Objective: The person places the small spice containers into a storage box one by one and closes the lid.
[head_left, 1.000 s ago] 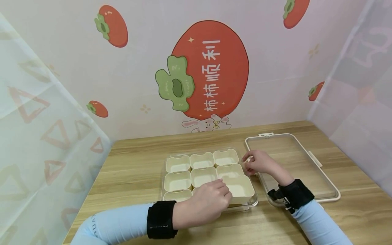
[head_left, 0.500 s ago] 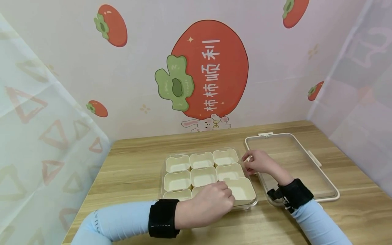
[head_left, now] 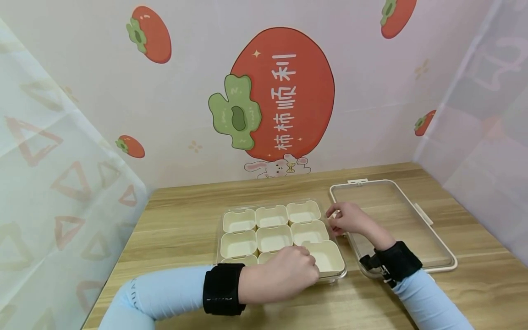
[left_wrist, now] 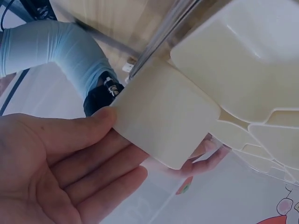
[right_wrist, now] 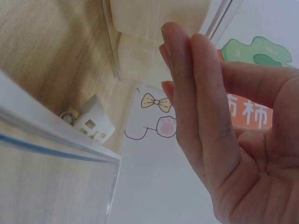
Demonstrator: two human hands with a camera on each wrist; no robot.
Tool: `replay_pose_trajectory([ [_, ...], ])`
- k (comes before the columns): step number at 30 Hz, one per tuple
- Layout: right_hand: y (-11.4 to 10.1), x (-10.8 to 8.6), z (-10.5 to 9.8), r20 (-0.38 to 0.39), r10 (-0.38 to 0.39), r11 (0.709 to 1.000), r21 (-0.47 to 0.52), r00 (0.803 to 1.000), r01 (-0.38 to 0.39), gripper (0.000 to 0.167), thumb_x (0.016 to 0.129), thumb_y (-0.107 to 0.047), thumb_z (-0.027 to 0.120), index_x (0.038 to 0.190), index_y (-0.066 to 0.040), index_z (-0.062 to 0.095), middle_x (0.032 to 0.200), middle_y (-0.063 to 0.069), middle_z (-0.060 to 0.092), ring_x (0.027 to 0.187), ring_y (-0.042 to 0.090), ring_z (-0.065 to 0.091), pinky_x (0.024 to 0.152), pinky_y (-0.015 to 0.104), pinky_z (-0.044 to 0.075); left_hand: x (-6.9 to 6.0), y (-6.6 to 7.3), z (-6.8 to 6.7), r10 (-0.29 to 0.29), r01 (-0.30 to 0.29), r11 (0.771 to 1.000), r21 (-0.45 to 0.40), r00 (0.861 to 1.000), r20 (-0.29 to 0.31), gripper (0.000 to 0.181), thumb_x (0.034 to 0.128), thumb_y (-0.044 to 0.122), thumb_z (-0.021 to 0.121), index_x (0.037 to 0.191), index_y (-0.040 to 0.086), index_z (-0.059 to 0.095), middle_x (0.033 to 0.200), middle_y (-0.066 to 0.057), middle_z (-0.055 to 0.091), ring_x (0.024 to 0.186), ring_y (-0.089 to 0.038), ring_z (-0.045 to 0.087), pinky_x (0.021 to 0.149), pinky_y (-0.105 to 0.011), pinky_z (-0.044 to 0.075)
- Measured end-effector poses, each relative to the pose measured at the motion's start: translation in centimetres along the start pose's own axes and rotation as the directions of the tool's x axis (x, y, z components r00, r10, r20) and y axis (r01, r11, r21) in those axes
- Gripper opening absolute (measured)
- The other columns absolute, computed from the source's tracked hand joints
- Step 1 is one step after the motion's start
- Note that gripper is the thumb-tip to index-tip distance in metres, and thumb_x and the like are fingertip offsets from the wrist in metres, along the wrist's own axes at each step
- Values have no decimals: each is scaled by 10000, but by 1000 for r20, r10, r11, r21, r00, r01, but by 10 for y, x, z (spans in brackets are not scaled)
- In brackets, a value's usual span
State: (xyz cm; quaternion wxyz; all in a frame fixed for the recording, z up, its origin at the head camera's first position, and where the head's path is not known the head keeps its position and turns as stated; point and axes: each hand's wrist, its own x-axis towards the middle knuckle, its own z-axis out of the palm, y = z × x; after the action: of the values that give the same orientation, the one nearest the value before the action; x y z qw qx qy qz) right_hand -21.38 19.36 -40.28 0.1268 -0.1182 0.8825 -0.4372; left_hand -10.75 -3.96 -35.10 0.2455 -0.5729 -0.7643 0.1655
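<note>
At the front right corner of a clear storage box [head_left: 339, 276], my left hand [head_left: 284, 275] pinches a small cream bin [head_left: 327, 259] by its left edge. The left wrist view shows the thumb on one side of this bin [left_wrist: 163, 112] and the fingers behind it. The bin sits down among the other cream bins [head_left: 274, 238], which stand in rows inside the clear box. Beside the box's right wall is my right hand [head_left: 350, 218]. Its fingers [right_wrist: 210, 102] are fairly straight and grip nothing; whether they touch the wall is unclear.
A clear lid [head_left: 400, 224] with a white rim and clips lies on the wooden table [head_left: 181, 220] at the right, partly under my right forearm. Printed curtains [head_left: 185, 91] stand behind and at both sides.
The cream bin in my left hand has come down and levelled into the front right corner. My left hand has shifted slightly right with it. The right hand stays put.
</note>
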Motion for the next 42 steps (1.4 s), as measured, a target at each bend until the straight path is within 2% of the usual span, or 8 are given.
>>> replay_pose_trajectory([
  [5,0,0,0,-7,2,1000,3,1000,-2,231,820,-16,566,1026,88,581,627,68,658,556,154,664,574,352,569,3,-2,2,-13,20,997,-70,995,95,274,787,125,639,585,287,549,588,142,546,560,-34,523,458,-208,430],
  [9,0,0,0,3,2,1000,6,1000,-2,242,817,-12,563,1035,92,580,634,70,664,560,145,664,569,328,567,3,1,8,-3,16,996,-89,989,148,243,806,168,649,615,299,574,601,140,576,553,-27,541,440,-219,425],
  [14,0,0,-1,2,2,1000,3,1000,-2,239,813,-8,557,1030,88,580,626,64,660,558,135,658,563,318,564,2,2,11,1,14,996,-88,987,159,234,803,177,657,624,302,573,584,130,566,535,-34,529,423,-223,412],
  [23,1,0,-1,9,1,1000,6,1000,-1,249,803,-11,554,1031,89,577,627,64,663,561,124,654,566,317,565,2,-1,17,41,-12,983,-184,987,154,271,821,144,641,610,275,532,559,141,528,504,-17,486,428,-198,395],
  [31,2,0,0,8,0,1000,22,1000,0,247,800,-5,554,1026,93,576,627,65,661,560,117,650,567,317,565,4,-2,23,44,-14,986,-167,983,177,305,807,118,637,569,262,512,530,135,521,473,-14,476,408,-184,365],
  [42,2,1,0,-6,9,1000,-8,1000,-9,216,789,-8,554,980,82,600,608,39,648,548,96,637,548,281,555,5,-1,21,43,1,979,-206,977,210,296,838,122,617,589,258,533,539,130,526,482,-11,482,417,-191,388],
])
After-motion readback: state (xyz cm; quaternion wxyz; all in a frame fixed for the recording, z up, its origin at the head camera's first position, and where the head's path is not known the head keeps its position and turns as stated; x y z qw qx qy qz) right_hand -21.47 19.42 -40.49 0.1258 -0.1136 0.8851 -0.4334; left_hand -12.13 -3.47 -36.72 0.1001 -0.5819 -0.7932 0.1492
